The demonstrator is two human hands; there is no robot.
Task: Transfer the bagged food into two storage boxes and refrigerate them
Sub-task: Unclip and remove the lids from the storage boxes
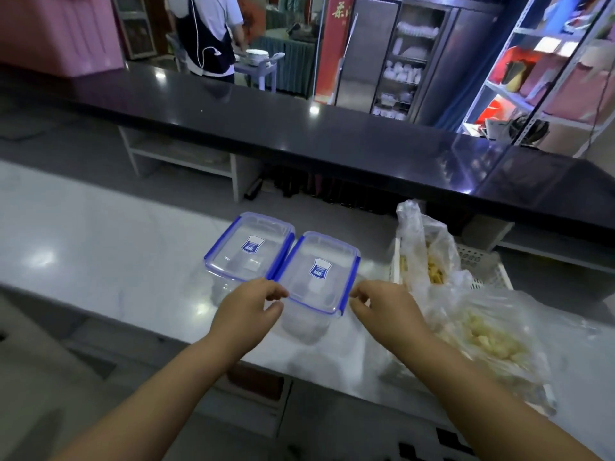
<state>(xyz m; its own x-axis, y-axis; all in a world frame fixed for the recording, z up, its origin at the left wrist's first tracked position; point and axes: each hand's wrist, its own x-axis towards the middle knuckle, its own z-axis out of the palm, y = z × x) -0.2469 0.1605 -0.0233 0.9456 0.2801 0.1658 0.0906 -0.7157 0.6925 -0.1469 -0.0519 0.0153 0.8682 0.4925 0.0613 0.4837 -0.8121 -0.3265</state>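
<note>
Storage boxes (316, 271) lie parallel, long axes slanting away rightward.

A pale, glossy desk (100, 247) spans the foreground and mirrors ceiling lights. Behind it a long black counter (299, 134) crosses the room, with white open shelving (183, 158) beneath and grey floor (50, 134) between. Beyond stand a steel cabinet (406, 71) racked with white crockery, a red banner (336, 44), a pink wall (56, 31), a white shelf unit (545, 78) holding red boxes, and a person in a dark apron (209, 34) beside a cart (263, 66)
</note>
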